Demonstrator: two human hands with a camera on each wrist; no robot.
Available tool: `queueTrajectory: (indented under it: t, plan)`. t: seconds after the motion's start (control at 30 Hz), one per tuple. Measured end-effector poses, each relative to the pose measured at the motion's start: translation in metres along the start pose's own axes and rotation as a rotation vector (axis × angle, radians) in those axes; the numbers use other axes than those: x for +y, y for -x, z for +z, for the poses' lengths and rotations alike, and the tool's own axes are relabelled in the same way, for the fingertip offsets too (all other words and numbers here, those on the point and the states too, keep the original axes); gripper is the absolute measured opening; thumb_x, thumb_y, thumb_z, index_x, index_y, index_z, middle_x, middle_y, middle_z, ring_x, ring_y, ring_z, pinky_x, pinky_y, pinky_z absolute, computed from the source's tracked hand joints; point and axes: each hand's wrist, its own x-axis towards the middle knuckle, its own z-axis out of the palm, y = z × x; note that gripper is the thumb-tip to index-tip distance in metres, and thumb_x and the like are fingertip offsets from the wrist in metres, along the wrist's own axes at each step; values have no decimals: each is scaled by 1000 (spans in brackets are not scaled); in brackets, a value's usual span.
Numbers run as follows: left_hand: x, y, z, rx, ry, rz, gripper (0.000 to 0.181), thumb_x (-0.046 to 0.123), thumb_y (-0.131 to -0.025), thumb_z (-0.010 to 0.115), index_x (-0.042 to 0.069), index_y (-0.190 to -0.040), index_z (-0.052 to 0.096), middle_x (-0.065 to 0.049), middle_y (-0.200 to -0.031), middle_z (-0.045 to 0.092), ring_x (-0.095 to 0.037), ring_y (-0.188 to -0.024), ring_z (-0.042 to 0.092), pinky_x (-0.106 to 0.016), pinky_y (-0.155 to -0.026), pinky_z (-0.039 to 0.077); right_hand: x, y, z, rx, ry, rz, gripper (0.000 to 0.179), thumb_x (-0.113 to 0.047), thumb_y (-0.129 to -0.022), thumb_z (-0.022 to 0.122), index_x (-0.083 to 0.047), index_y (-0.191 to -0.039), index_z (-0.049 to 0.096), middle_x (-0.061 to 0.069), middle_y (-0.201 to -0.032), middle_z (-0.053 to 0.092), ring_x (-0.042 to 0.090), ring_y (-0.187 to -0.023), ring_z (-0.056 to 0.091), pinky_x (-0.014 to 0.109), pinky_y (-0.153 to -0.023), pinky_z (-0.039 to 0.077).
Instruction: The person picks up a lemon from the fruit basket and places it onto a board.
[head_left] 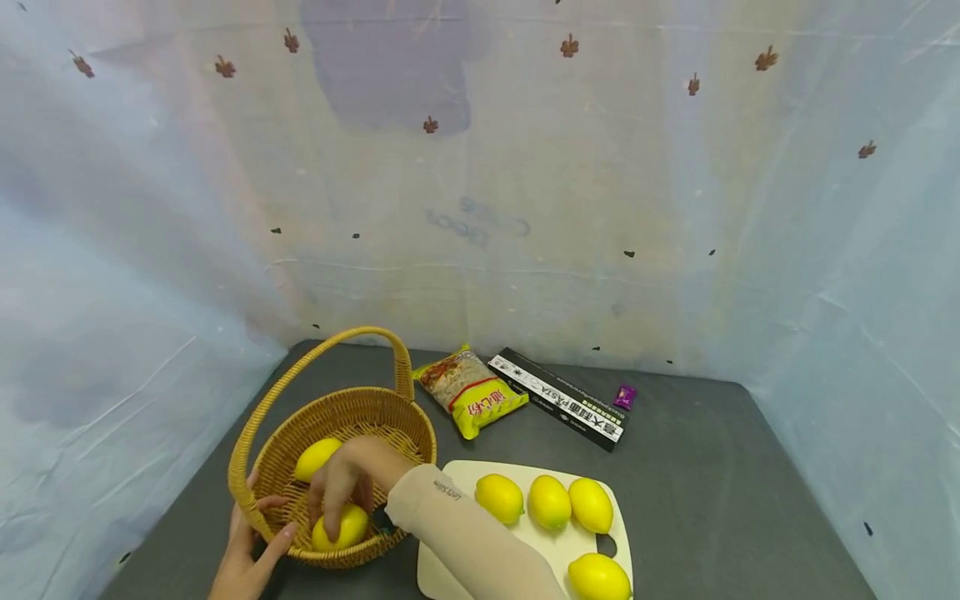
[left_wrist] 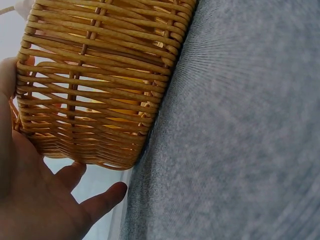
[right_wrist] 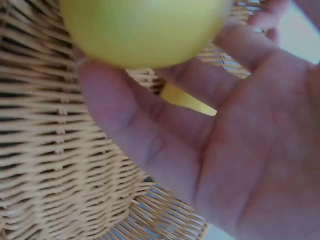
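A wicker basket (head_left: pixel 420 421) with a tall arched handle stands at the left of the dark table. My left hand (head_left: pixel 246 552) holds its near-left rim; in the left wrist view, this hand (left_wrist: pixel 45 195) is against the woven side, two fingers extending under it. Inside the basket, my right hand (head_left: pixel 347 475) holds a lemon (head_left: pixel 349 530) close to the near wall. The right wrist view shows the fingers (right_wrist: pixel 165 135) curled against that lemon (right_wrist: pixel 145 30). Another lemon (head_left: pixel 317 458) lies farther back in the basket, partly behind the right hand.
Right of the basket, a white cutting board (head_left: pixel 517 546) carries several lemons (head_left: pixel 550 502), with the right sleeve (head_left: pixel 480 533) across its left part. Behind are a yellow pasta bag (head_left: pixel 472 392), a long black pasta box (head_left: pixel 558 398) and a small purple packet (head_left: pixel 625 397). Pale curtains surround the table.
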Motion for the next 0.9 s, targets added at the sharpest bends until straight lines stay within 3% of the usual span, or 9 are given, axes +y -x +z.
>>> queueTrajectory:
  t: [0.17, 0.23, 0.37, 0.47, 0.57, 0.67, 0.7, 0.83, 0.9]
  plan:
    - [1, -1, 1, -7, 11, -11, 37, 14, -102, 59, -5, -131, 46, -26, -161, -7, -56, -134, 14, -13, -74, 38, 4, 10, -7, -21, 6, -58, 18, -20, -96, 63, -22, -113, 68, -12, -105, 62, 17, -86, 68, 32, -76, 57]
    - [1, -1, 1, -7, 6, -12, 37, 14, -102, 59, -5, -131, 46, -26, -161, -6, -54, -132, 17, -15, -73, 39, 4, 15, -9, -24, 14, -79, 14, -21, -96, 63, -22, -109, 69, -10, -102, 63, 20, -84, 68, 32, -75, 57]
    - [2, 0, 3, -2, 8, -22, 66, 14, -103, 57, 3, -156, 21, -29, -149, 18, -13, -117, 43, -22, -67, 47, 10, 27, -10, -12, 23, -130, 15, -21, -96, 63, -21, -109, 70, -9, -101, 64, 19, -81, 68, 31, -73, 57]
    - [2, 0, 3, 10, 17, -21, 84, 12, -102, 57, 11, -161, -3, -25, -134, 30, 7, -94, 44, -27, -63, 51, 18, 37, -9, 4, 12, -161, 21, -20, -95, 64, -22, -115, 69, -8, -103, 64, 17, -80, 67, 31, -73, 57]
    - [1, -1, 3, 11, 19, 5, 64, 8, -102, 57, 0, -155, 21, -30, -148, 18, -15, -115, 44, -24, -65, 48, 29, 47, -7, 33, 40, -205, 29, -22, -94, 67, -23, -124, 68, -8, -104, 62, 15, -79, 66, 31, -73, 57]
    - [1, -2, 2, 2, 8, 11, 42, 9, -102, 57, -8, -137, 41, -30, -158, 1, -39, -123, 31, -22, -67, 44, 44, 59, -5, 51, 58, -280, 38, -20, -94, 67, -17, -132, 64, -7, -104, 62, 13, -81, 65, 31, -73, 57]
    - [1, -3, 2, 0, 4, 9, 40, 9, -102, 57, -8, -135, 42, -29, -158, -3, -38, -124, 29, -21, -67, 43, 49, 64, -4, 55, 63, -305, 40, -19, -95, 67, -15, -134, 62, -6, -104, 63, 13, -81, 65, 30, -72, 57]
    - [1, -2, 3, 10, -19, -33, 63, 14, -102, 58, -4, -153, 25, -27, -151, 14, -3, -109, 35, -23, -67, 45, 70, 85, 6, 69, 30, -384, 42, -14, -95, 67, -8, -135, 58, -2, -102, 63, 12, -83, 64, 30, -69, 56]
    - [1, -1, 2, 12, -16, -42, 67, 15, -102, 58, -5, -155, 21, -28, -150, 15, -5, -112, 33, -23, -67, 44, 78, 96, 16, 91, 32, -407, 40, -12, -94, 68, -7, -132, 58, -3, -102, 62, 10, -82, 62, 29, -68, 56]
